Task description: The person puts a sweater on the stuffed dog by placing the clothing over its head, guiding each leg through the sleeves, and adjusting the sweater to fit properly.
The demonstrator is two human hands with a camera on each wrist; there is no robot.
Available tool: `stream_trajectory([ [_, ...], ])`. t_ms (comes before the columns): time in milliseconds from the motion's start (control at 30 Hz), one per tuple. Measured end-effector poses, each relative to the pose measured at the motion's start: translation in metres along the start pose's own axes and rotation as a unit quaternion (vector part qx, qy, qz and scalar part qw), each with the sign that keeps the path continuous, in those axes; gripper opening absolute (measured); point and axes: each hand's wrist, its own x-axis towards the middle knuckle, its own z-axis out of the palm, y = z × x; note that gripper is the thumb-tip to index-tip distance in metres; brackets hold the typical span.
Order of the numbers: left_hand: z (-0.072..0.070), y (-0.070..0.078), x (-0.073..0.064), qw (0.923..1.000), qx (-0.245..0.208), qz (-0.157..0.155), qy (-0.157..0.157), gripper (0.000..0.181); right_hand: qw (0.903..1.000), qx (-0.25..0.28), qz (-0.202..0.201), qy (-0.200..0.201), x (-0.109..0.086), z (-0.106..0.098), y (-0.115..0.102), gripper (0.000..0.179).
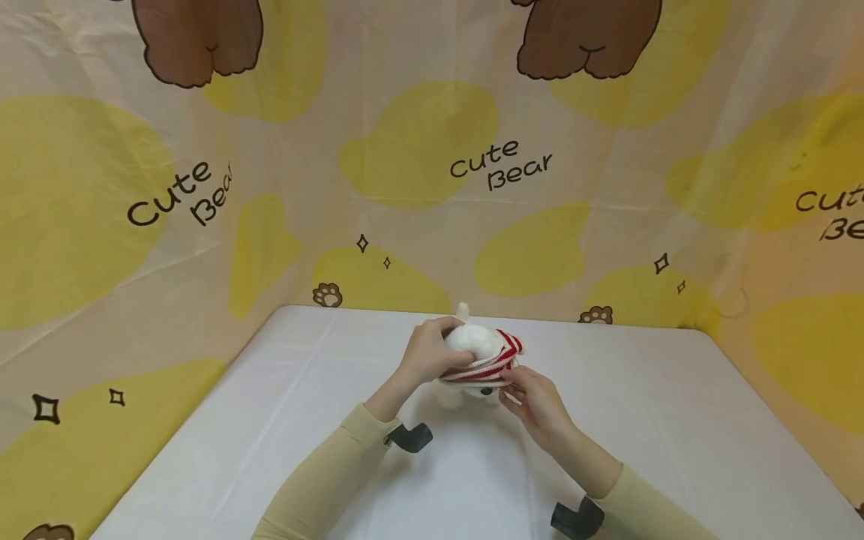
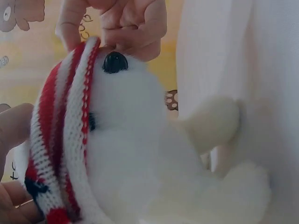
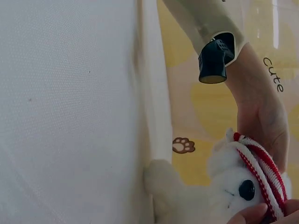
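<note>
A white plush toy point(image 1: 451, 394) with black eyes or nose stands on the white table. Around its head is a red-and-white striped knitted garment point(image 1: 489, 370), with a dark patch visible in the left wrist view point(image 2: 39, 186). My left hand point(image 1: 432, 352) grips the garment at the toy's left side, thumb in front and fingers behind. On the other side, my right hand point(image 1: 536, 401) pinches the garment's lower edge beside a black bead point(image 2: 115, 62). Right fingertips point(image 3: 250, 213) also show low in the right wrist view, against the knit.
The white table point(image 1: 304, 427) reaches back to a yellow patterned cloth wall point(image 1: 418, 150). Black wrist devices point(image 1: 412, 437) sit on both forearms, close above the tabletop. Beige sleeves point(image 1: 324, 480) cover the arms.
</note>
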Motion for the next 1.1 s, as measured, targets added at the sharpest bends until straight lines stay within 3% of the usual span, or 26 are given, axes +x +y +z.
stream_trajectory([
  [133,0.001,0.0,0.0,0.9999,-0.013,-0.004,-0.006,0.041,0.9998,0.017,0.01,-0.004,-0.001,-0.002,0.0,0.017],
  [267,0.0,0.001,0.0,0.9999,-0.013,-0.005,-0.007,0.041,0.9987,0.031,0.029,-0.028,-0.001,-0.002,-0.001,0.01],
  [333,0.0,0.001,-0.001,0.9999,-0.013,-0.006,-0.007,0.042,0.9983,0.031,0.033,-0.036,-0.001,-0.002,-0.002,0.018],
  [467,-0.002,0.001,-0.002,0.9999,-0.01,-0.002,-0.004,0.041,0.9992,0.004,0.027,-0.028,0.002,-0.001,-0.002,0.032],
  [700,0.0,0.001,-0.001,1.0,-0.006,0.003,0.0,0.039,0.9985,-0.048,0.027,0.005,0.005,-0.001,0.001,0.017],
  [933,0.0,0.001,0.001,0.9998,-0.018,-0.005,0.004,0.034,0.9946,-0.096,0.023,-0.032,0.001,-0.008,0.004,0.045],
  [1100,0.001,0.001,0.001,0.9997,-0.023,-0.004,0.008,0.034,0.9939,-0.094,0.011,-0.058,-0.001,-0.012,0.006,0.05],
])
